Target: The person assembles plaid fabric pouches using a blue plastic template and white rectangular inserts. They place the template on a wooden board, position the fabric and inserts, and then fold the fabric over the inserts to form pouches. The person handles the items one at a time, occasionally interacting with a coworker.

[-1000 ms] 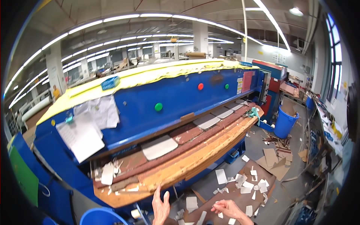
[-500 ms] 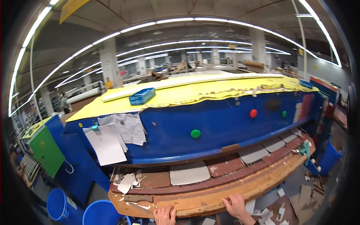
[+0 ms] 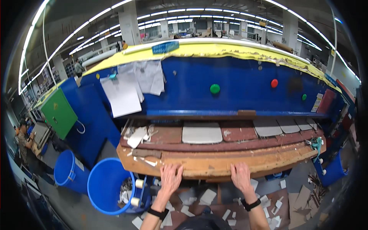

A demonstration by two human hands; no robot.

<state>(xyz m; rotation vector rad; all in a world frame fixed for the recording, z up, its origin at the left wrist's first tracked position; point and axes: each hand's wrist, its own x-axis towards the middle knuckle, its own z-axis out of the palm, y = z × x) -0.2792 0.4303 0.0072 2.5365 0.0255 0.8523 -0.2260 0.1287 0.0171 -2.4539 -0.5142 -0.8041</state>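
Observation:
My left hand [image 3: 171,177] touches the front edge of a long wooden board [image 3: 222,164], with its fingers laid slightly apart on the wood. Farther right along that edge, my right hand [image 3: 240,176] rests in a similar way, fingers stretched forward. Neither hand has a loose thing in it. Behind the wood runs a dark red bed carrying several pale flat panels, one of them a light grey panel [image 3: 202,133] near the middle. A brown wooden strip [image 3: 147,153] lies left of my left hand, near white scraps [image 3: 138,137].
A large blue machine body [image 3: 237,88] spans the far side, with green and red buttons and hanging papers [image 3: 122,96]. Blue bins [image 3: 109,163] stand at the left, another blue bin [image 3: 334,168] at the right. Offcuts [image 3: 207,196] litter the floor. A person [image 3: 26,147] is at far left.
My view has tilted downward, so my forearms and more floor show. Both hands stay at the board's front edge, and my right hand's fingers now point more straight ahead.

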